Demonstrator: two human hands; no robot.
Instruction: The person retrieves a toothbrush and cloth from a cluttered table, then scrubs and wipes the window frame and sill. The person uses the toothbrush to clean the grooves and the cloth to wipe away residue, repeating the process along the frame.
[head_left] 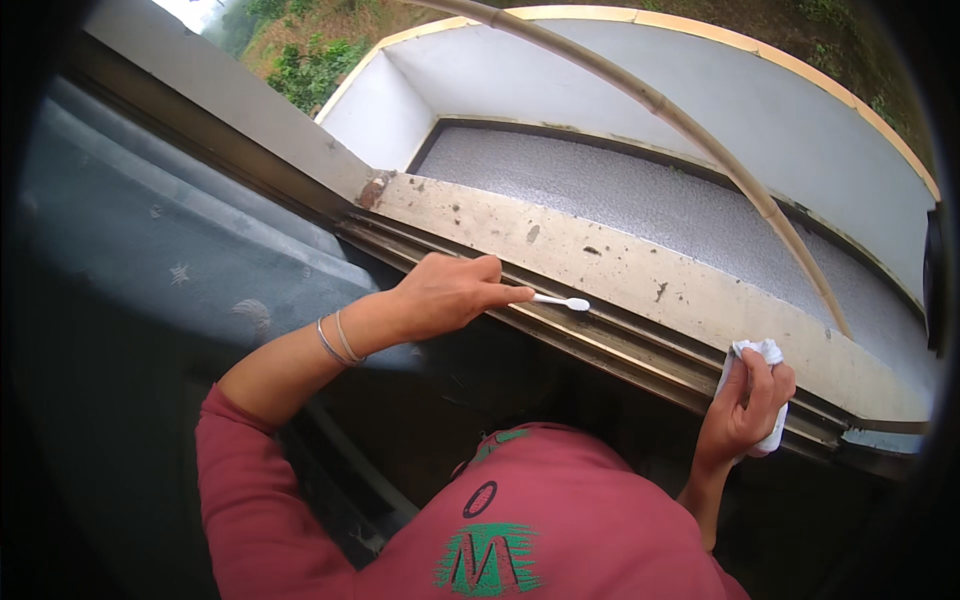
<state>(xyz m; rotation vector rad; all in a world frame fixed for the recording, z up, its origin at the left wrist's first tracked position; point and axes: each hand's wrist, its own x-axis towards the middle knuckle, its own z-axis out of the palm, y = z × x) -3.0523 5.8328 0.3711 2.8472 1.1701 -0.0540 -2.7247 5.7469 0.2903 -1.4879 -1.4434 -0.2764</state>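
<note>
My left hand (450,293) is closed round the handle of a white toothbrush (562,301), most of the handle hidden in the fist. Its bristle head points right, over the dark metal track (620,335) of a sliding window; whether it touches the track I cannot tell. Farther right, my right hand (745,400) grips a crumpled white tissue or cloth (768,420) beside the right part of the same track. Two thin bangles (340,338) circle my left wrist.
A pale, stained sill (590,248) runs beyond the track. Past it lies a grey-floored ledge (560,170) with a white wall (600,70). A bamboo pole (690,125) slants across it. At left hangs a blue-grey patterned curtain (190,240) beside the window frame (240,105).
</note>
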